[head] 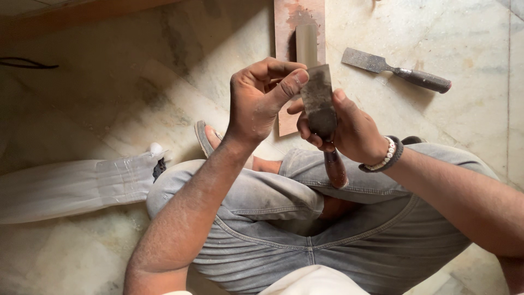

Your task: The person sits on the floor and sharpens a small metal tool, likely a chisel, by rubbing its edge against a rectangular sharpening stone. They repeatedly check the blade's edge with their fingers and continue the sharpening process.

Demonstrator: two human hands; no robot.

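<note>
1. Marble floor (469, 125) fills the frame, pale with grey veining, dusty; sawdust-like grit lower left.
2. Person seated cross-legged, grey jeans (284, 218) across the lower centre, a sandalled foot showing at mid-frame.
3. White plastic-wrapped bundle (71, 186) lies on the floor at the left edge, just beside the knee.
4. Reddish sharpening stone (289, 19), a long slab, runs from top centre down behind the hands; a pale worn streak marks its middle.
5. Right hand (349, 131), beaded bracelet and dark band at the wrist, is wrapped firmly around a wide chisel (318, 101) at the base of the blade, held upright at centre frame above the lap, its wooden handle pointing down toward the jeans.
6. Left hand (262, 95) is half curled, thumb pressed against the blade's upper edge, fingers bent and apart from it.
7. Second chisel (396, 70), narrower, dark handle, lies flat on the floor at upper right, well apart from both hands.
</note>
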